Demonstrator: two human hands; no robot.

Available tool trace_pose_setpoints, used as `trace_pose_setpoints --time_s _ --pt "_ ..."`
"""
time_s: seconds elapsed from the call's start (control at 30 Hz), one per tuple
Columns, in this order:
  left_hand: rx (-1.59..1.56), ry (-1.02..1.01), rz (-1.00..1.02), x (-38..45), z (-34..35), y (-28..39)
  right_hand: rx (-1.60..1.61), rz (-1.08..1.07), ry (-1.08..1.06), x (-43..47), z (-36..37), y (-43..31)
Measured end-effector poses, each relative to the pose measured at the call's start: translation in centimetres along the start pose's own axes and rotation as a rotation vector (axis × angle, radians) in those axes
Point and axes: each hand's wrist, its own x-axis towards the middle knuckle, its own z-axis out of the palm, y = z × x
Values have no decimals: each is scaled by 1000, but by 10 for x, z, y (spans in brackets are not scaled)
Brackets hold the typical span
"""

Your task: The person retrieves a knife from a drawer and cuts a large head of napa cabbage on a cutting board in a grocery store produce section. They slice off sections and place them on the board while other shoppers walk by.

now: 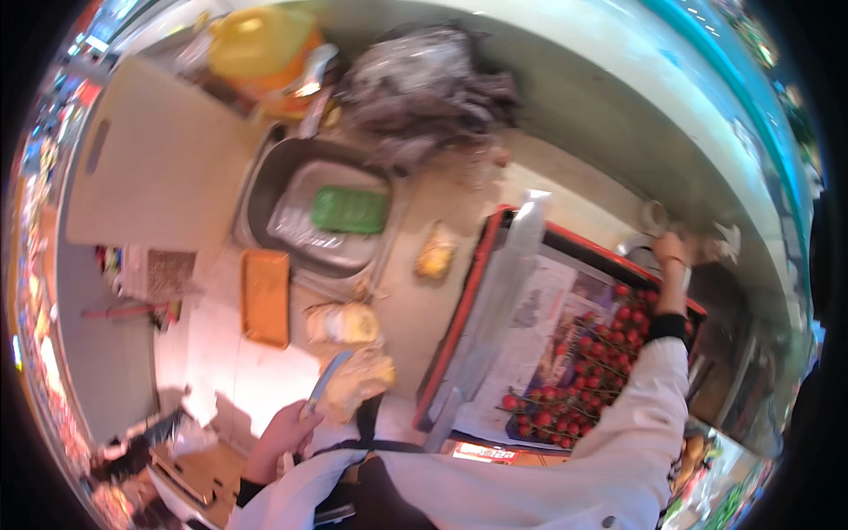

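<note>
My left hand (pixel 281 434) grips a knife (pixel 329 379), its blade pointing up over a pale yellow piece of food (pixel 363 384) at the counter's front edge. My right arm stretches across a red-rimmed black crate (pixel 457 311) that holds red cherry tomatoes (pixel 596 371) on the vine and printed paper (pixel 523 338). Beyond the crate's far right corner, my right hand (pixel 670 248) is at a small blurred item near the back wall; its grip is unclear. Another yellow piece (pixel 341 323) lies behind the first, and a smaller one (pixel 435 255) beside the sink.
A metal sink (pixel 255 205) contains a clear tray (pixel 298 222) and a green block-shaped item (pixel 351 209). Left of it are a large cutting board (pixel 165 159) and an orange tray (pixel 265 298). A yellow container (pixel 265 46) and dark plastic bag (pixel 437 99) stand behind. A grey strip (pixel 507 285) crosses the crate.
</note>
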Motion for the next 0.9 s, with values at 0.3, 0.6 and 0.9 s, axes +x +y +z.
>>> trace_pose_setpoints --time_s 0.3,0.6,0.9 --pt "114 85 79 -9 -18 20 808 -454 152 -197 -243 -179" --pt "-19 213 302 11 -51 18 904 -924 -233 -346 -248 -333" --pt "522 0 577 51 -72 13 996 -529 -331 -464 -188 -399"
